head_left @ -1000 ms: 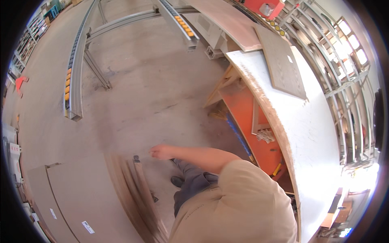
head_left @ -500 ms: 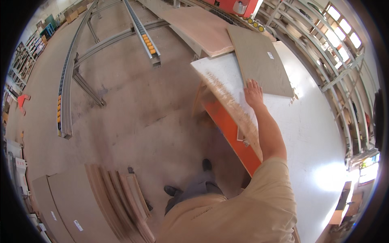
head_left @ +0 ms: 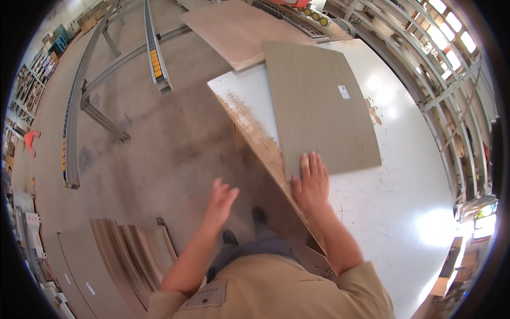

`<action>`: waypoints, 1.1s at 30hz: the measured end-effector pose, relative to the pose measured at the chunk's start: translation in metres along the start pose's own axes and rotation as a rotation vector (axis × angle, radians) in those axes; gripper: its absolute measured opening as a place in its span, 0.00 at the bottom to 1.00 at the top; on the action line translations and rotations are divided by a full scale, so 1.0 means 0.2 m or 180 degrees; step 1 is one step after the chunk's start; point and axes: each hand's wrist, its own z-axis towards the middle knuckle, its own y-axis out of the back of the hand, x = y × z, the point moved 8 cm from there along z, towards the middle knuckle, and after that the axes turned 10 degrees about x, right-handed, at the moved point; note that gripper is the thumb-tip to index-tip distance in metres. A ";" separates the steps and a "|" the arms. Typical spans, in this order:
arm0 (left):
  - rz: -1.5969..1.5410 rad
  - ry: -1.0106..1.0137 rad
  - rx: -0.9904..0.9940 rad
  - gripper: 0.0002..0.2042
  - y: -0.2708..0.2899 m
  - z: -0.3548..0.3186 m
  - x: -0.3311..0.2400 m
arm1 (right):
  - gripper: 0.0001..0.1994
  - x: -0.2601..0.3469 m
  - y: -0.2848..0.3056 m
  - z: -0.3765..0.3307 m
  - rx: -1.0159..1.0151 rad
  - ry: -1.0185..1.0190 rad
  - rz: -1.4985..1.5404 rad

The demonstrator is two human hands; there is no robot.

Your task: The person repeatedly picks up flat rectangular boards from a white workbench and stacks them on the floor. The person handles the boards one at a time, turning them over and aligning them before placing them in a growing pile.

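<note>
A grey-brown rectangular panel [head_left: 319,106] lies flat on the white worktable [head_left: 404,202], with a small white label near its far right side. My right hand [head_left: 309,183] rests palm down on the panel's near corner, fingers spread and flat. Left of the table's worn edge, my left hand [head_left: 220,201] hangs in the air over the concrete floor, fingers apart and holding nothing.
A stack of brown panels [head_left: 122,255] leans on a cart at lower left. A light plywood sheet [head_left: 239,29] lies beyond the table. Roller conveyor rails [head_left: 154,50] cross the floor at upper left. Metal racking [head_left: 451,69] runs along the right.
A second ago my hand was down at the panel stack. Half a second ago the panel was swinging onto the table. Now it lies flat under my right hand and my left hand is free.
</note>
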 end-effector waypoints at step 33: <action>0.0418 -0.0434 -0.0825 0.21 0.31 -2.12 -0.35 | 0.18 0.11 0.17 -0.73 0.1206 -0.0223 0.4714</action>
